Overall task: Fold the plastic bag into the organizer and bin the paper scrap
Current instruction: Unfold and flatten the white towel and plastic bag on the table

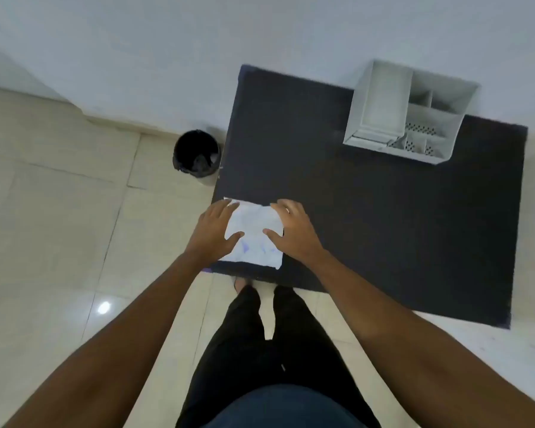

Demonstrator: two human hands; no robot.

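1. Soft, even indoor light; shadows are faint.
2. One small bright glare spot on the glossy floor (103,307) tiles.
3. The whole frame is slightly blurred, most at the organizer (408,112).
4. Wide-angle distortion bends the bench (383,211) edges and stretches the forearms.

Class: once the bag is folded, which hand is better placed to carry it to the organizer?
Right hand: the grey plastic organizer stands at the table's far right; the left hand is farther.
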